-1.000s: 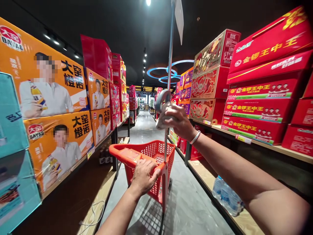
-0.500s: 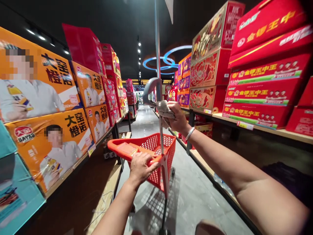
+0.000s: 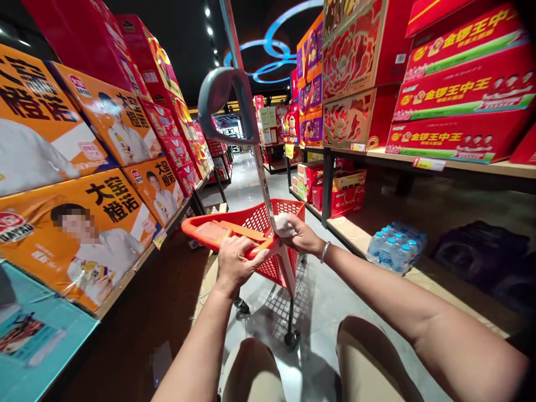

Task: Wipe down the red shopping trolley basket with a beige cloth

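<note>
A small red shopping cart (image 3: pixel 250 219) with a perforated basket stands in the aisle in front of me. My left hand (image 3: pixel 239 262) is wrapped over its orange-red handle (image 3: pixel 209 231). My right hand (image 3: pixel 302 234), with a silver bracelet at the wrist, closes round a crumpled light-grey cloth (image 3: pixel 285 223). The cloth presses against the lower part of a metal pole (image 3: pixel 260 178) that rises from the cart's near right corner. Higher on the pole sits a grey loop-shaped grip (image 3: pixel 228 106). The fingertips of my right hand are partly hidden by the cloth.
Shelves with stacked orange cartons (image 3: pixel 113 223) line the left side. Red gift boxes (image 3: pixel 456 100) fill the right shelf, above shrink-wrapped water bottles (image 3: pixel 396 245). The grey tiled floor (image 3: pixel 247 178) runs ahead between them. My knees (image 3: pixel 253 371) show at the bottom.
My right hand has slid the cloth down the pole, from just beneath the grey grip to near the basket's rim. My left hand stays on the handle. The view has tilted downward.
</note>
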Available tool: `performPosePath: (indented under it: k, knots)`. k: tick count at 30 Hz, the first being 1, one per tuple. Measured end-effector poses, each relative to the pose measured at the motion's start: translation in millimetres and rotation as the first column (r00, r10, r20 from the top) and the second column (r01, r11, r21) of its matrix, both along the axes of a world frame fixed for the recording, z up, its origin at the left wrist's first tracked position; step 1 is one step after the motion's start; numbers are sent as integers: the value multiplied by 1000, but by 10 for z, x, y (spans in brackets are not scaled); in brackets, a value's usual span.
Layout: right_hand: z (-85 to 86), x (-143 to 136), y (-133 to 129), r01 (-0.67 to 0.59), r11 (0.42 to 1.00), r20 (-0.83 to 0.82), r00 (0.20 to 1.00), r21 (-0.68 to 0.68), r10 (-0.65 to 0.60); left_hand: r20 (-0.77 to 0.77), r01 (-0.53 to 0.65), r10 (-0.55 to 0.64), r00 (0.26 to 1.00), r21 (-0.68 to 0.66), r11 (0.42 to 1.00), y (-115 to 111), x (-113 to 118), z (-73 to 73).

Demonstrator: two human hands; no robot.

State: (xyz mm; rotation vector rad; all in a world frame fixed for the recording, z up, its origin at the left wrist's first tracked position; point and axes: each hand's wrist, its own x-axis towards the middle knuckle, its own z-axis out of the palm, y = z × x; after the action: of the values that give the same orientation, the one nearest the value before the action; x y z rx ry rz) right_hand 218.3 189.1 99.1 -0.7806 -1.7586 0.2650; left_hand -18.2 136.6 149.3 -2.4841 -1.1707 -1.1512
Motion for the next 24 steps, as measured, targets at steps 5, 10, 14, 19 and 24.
performPosePath:
  k: [5, 10, 14, 19, 24]
  knots:
    - [-43, 341, 255, 100, 987, 310, 949, -128, -56, 16, 21, -21, 1000, -4, 1000, -42, -18, 4]
    - [45, 166, 146, 2, 985, 234, 972, -173, 39, 9, 36, -36, 999, -1, 999, -57, -146, -15]
    - [169, -9, -58, -245, 957, 207, 939, -153, 274, 38, 88, -89, 995, 21, 996, -49, -339, -44]
    - [150, 123, 139, 72, 970, 486, 873, -231, 51, 70, 121, -122, 990, 26, 992, -88, -489, -55]
    - [13, 185, 236, 219, 922, 514, 857, -320, -25, 39, 32, -37, 999, 101, 994, -120, -564, -96]
